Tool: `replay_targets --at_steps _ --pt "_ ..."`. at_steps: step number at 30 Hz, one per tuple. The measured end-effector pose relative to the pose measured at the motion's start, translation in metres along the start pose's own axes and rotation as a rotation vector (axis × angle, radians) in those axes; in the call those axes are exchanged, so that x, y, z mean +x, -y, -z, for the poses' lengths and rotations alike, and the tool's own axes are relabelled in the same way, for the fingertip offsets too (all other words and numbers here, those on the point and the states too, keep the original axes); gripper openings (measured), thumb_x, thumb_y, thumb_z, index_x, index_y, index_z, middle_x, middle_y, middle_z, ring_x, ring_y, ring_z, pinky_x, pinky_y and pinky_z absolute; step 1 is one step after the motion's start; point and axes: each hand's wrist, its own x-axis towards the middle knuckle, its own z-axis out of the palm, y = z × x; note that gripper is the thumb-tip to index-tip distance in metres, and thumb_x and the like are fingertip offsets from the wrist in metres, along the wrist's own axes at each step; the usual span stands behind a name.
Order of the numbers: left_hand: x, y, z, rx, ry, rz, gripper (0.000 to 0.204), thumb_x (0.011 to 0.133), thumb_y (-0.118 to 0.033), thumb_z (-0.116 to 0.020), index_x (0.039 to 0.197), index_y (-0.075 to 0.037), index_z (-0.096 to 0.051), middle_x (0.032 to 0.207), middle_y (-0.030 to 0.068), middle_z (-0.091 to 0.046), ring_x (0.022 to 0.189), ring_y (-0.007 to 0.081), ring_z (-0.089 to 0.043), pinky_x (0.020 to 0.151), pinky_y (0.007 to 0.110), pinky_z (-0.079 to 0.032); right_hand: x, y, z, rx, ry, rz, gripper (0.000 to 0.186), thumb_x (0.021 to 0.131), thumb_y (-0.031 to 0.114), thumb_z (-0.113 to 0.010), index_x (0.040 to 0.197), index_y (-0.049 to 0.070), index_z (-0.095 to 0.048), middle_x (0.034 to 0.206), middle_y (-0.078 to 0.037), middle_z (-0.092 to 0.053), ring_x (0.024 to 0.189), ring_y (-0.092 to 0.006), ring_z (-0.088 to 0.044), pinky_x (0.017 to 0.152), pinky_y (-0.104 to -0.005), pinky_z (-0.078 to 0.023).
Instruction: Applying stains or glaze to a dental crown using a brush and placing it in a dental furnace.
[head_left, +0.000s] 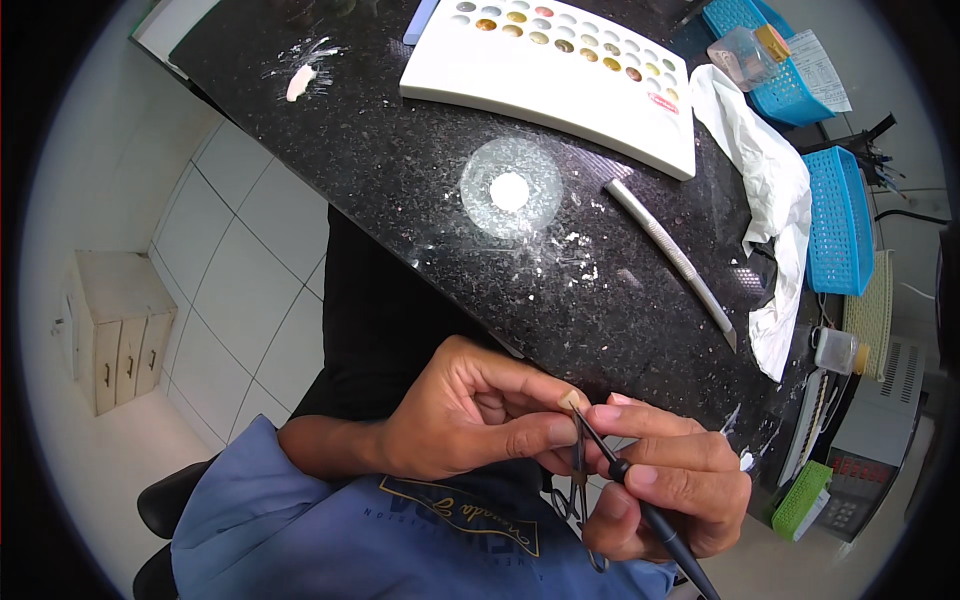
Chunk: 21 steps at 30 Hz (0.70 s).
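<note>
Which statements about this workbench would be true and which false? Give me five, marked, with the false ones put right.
1. The right hand holds a dark slim tool. True.
2. The silver knife is in the left hand. False: the silver knife lies on the dark table.
3. The dark slim tool's tip is at a small pale piece by the left hand's fingertips. True.
4. The white cloth lies left of the palette. False: the white cloth lies to the palette's right.
5. Some wells of the palette hold brownish colours. True.
</note>
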Motion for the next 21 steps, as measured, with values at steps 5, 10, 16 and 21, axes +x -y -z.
replay_targets --at_steps 5,10,16,21 --pt "0.0005 -0.0005 -0.0003 0.018 0.002 -0.001 0.023 0.092 0.006 -0.057 0.114 0.011 -0.06 0.108 0.0237 -0.066 0.1 0.0261 -0.068 0.085 0.034 -0.06 -0.0004 0.0009 0.0009 -0.015 0.016 -0.012 0.03 0.081 0.001 -0.065 0.106 -0.002 -0.049 0.085 -0.014 -0.056 0.09 -0.0374 -0.069 0.084 -0.048 -0.058" --pt "0.0004 -0.0005 -0.0003 0.008 0.0 -0.007 0.023 0.092 0.006 -0.057 0.114 0.011 -0.06 0.106 0.0234 -0.066 0.1 0.0258 -0.068 0.085 0.034 -0.06 -0.0008 -0.0001 -0.0013 -0.001 -0.026 -0.005 0.029 0.081 0.001 -0.065 0.105 -0.002 -0.049 0.083 -0.014 -0.056 0.088 -0.0369 -0.07 0.083 -0.0479 -0.059" --pt "0.0002 -0.001 -0.0002 0.009 -0.003 0.009 0.023 0.092 0.006 -0.057 0.115 0.011 -0.06 0.105 0.0232 -0.067 0.099 0.0255 -0.068 0.086 0.033 -0.06 -0.0014 0.0004 -0.0028 -0.011 -0.049 -0.012 0.029 0.081 0.001 -0.066 0.104 -0.002 -0.049 0.082 -0.014 -0.056 0.087 -0.0369 -0.07 0.081 -0.0474 -0.06" --pt "0.0002 -0.0009 -0.0006 -0.007 -0.007 0.019 0.023 0.092 0.006 -0.057 0.115 0.011 -0.06 0.104 0.0228 -0.068 0.099 0.0249 -0.068 0.085 0.033 -0.059 -0.0013 -0.0003 -0.0034 -0.009 -0.061 -0.009 0.028 0.081 0.001 -0.066 0.103 -0.003 -0.05 0.081 -0.014 -0.056 0.086 -0.0368 -0.07 0.081 -0.0476 -0.06"
